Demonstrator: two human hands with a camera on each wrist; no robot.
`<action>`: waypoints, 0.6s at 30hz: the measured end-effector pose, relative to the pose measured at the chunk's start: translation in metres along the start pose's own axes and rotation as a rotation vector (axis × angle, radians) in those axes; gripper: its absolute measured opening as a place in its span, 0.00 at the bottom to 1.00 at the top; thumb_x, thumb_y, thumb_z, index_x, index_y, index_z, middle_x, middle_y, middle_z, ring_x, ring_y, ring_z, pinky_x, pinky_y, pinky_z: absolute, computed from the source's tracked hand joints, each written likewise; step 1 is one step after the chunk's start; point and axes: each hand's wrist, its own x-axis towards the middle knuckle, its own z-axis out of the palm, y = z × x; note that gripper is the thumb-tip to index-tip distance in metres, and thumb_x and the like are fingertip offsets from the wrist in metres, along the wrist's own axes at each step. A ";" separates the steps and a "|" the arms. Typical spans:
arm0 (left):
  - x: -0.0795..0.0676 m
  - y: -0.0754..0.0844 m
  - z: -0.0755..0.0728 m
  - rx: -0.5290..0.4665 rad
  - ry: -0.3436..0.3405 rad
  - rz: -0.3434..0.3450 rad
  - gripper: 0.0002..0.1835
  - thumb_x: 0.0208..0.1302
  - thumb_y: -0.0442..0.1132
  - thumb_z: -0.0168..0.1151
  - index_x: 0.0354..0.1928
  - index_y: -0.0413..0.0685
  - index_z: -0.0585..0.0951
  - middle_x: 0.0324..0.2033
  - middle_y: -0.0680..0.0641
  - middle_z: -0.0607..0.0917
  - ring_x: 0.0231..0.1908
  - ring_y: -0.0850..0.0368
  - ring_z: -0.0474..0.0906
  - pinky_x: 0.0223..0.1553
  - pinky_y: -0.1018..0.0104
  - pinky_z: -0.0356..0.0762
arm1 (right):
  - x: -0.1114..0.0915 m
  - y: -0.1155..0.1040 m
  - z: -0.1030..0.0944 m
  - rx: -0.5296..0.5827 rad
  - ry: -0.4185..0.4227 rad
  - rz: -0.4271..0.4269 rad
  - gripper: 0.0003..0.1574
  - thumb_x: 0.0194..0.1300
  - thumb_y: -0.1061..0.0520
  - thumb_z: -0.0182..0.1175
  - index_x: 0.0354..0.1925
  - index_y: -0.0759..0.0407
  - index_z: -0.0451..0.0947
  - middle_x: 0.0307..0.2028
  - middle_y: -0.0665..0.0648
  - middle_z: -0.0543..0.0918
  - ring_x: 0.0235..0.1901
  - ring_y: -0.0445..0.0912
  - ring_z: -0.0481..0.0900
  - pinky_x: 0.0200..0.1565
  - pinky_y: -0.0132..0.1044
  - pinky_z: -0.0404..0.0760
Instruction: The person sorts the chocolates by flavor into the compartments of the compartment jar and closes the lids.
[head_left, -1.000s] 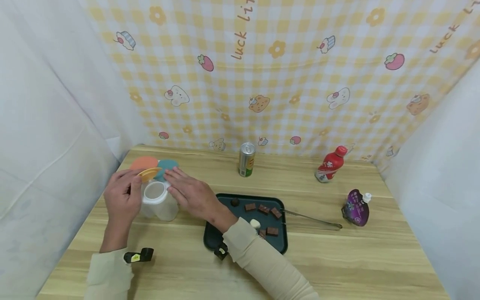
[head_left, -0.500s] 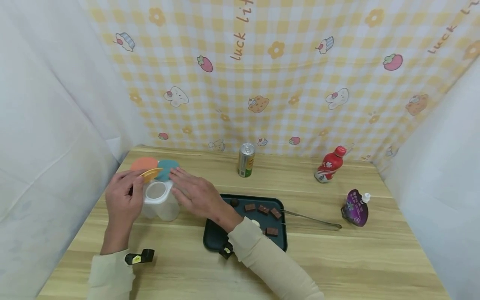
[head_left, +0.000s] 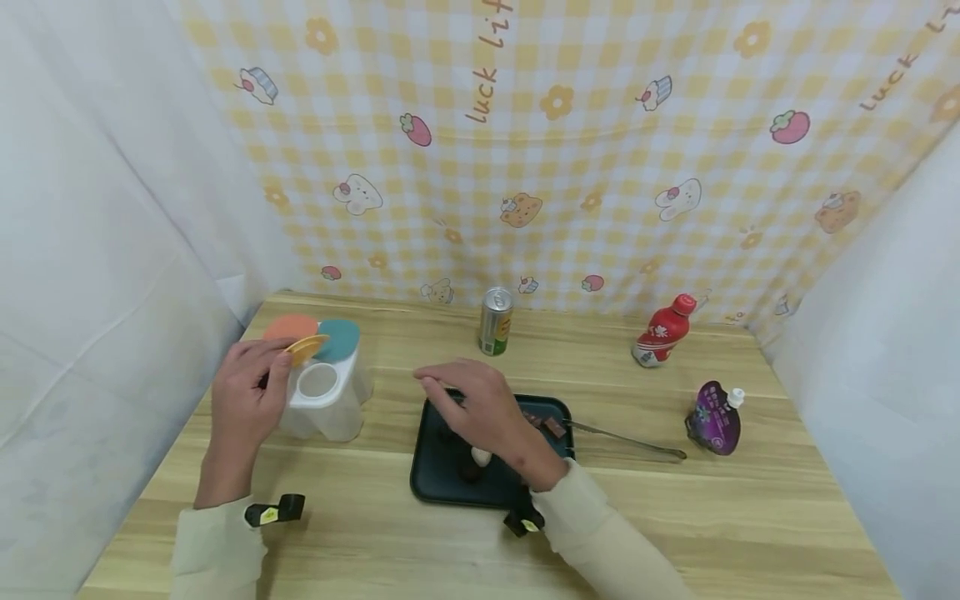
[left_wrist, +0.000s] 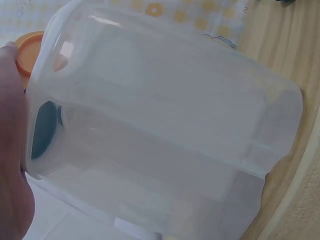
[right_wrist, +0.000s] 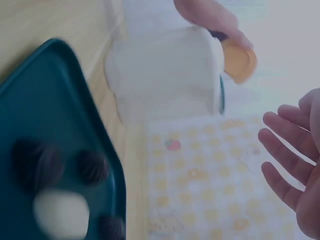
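My left hand (head_left: 249,396) pinches a raised orange lid (head_left: 306,348) between thumb and fingers, at the top of a clear storage container (head_left: 341,417) with several compartments. Whether the lid is hinged to the container, I cannot tell. One round mouth (head_left: 318,382) in front is uncovered. A coral lid (head_left: 288,326) and a teal lid (head_left: 339,340) cover compartments behind. My right hand (head_left: 480,408) hovers over the dark tray (head_left: 435,487), holding nothing, its fingers loosely extended in the right wrist view. Dark chocolates (right_wrist: 93,166) and a white piece (right_wrist: 61,214) lie on the tray, partly hidden in the head view.
Metal tongs (head_left: 630,439) lean over the tray's right edge onto the wooden table (head_left: 375,542). A drink can (head_left: 496,322) stands behind the tray. At the right are a red bottle (head_left: 663,332) and a purple spouted pouch (head_left: 714,418). A checked curtain (head_left: 450,167) hangs behind.
My right hand has drawn away from the container's side, moving right until it is over the tray. The left hand stays nearly still, with the orange lid still raised.
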 end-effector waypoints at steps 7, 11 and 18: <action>0.001 -0.003 0.001 -0.036 -0.003 0.047 0.32 0.78 0.54 0.53 0.34 0.28 0.88 0.40 0.36 0.89 0.44 0.33 0.79 0.60 0.73 0.64 | -0.052 0.015 -0.041 -0.044 0.052 0.107 0.12 0.74 0.60 0.61 0.50 0.59 0.88 0.42 0.50 0.90 0.44 0.42 0.87 0.46 0.42 0.85; 0.000 -0.004 0.001 -0.081 0.007 0.063 0.33 0.77 0.55 0.55 0.33 0.27 0.88 0.40 0.36 0.89 0.46 0.32 0.79 0.62 0.69 0.65 | -0.086 0.023 -0.065 -0.083 0.061 0.224 0.10 0.72 0.62 0.63 0.48 0.58 0.89 0.41 0.49 0.90 0.41 0.42 0.87 0.44 0.45 0.86; -0.002 -0.007 -0.003 -0.121 -0.006 0.074 0.31 0.77 0.54 0.57 0.35 0.28 0.89 0.42 0.35 0.89 0.50 0.32 0.79 0.65 0.64 0.67 | -0.139 0.040 -0.105 -0.218 0.005 0.370 0.10 0.71 0.63 0.65 0.47 0.57 0.89 0.43 0.47 0.89 0.45 0.44 0.87 0.46 0.48 0.86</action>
